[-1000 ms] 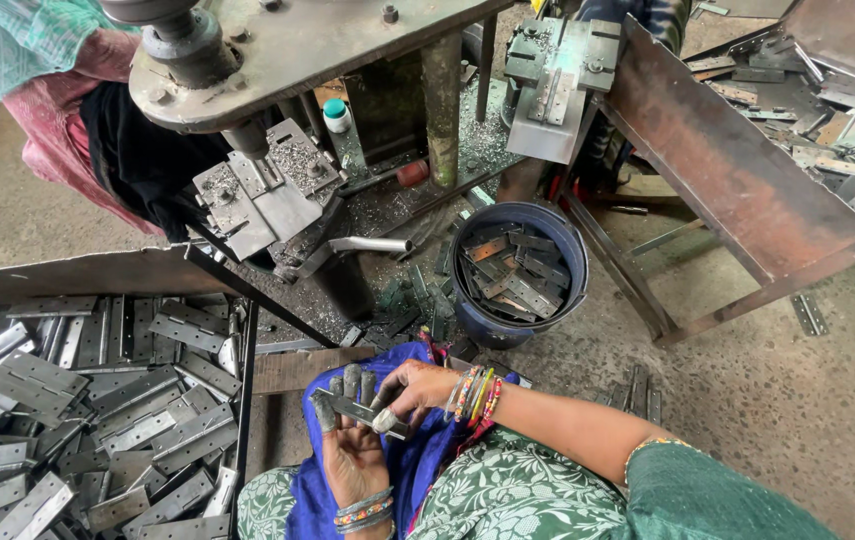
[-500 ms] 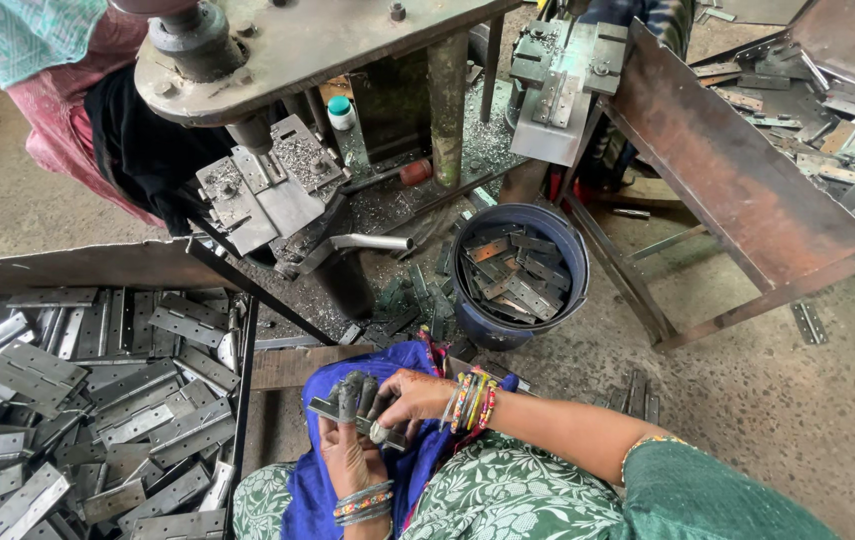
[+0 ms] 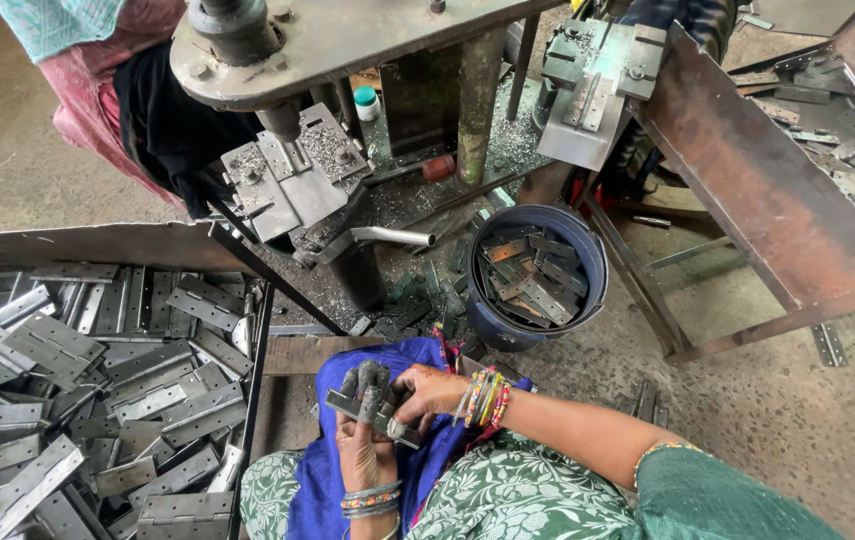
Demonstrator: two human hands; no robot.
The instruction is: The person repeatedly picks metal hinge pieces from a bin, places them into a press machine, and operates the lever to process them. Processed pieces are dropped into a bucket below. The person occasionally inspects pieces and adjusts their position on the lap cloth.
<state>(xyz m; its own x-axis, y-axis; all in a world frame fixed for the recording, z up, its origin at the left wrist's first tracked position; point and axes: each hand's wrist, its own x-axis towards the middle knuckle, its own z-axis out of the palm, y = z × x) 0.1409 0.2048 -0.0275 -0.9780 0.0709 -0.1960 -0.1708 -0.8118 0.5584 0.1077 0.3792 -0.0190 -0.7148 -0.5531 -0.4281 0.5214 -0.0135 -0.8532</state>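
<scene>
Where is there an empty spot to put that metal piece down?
Bare concrete floor lies right of the blue bucket, below the rusty rack. A wooden plank strip shows between the hinge pile and blue cloth. The pile, bucket and press base are crowded.

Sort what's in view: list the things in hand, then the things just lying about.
In hand:
left hand, fingertips covered, under the metal hinge
metal hinge, gripped by both hands
right hand on its end

Lying about:
pile of hinges at left
blue bucket of hinge parts
press machine
rusty metal chute
</scene>
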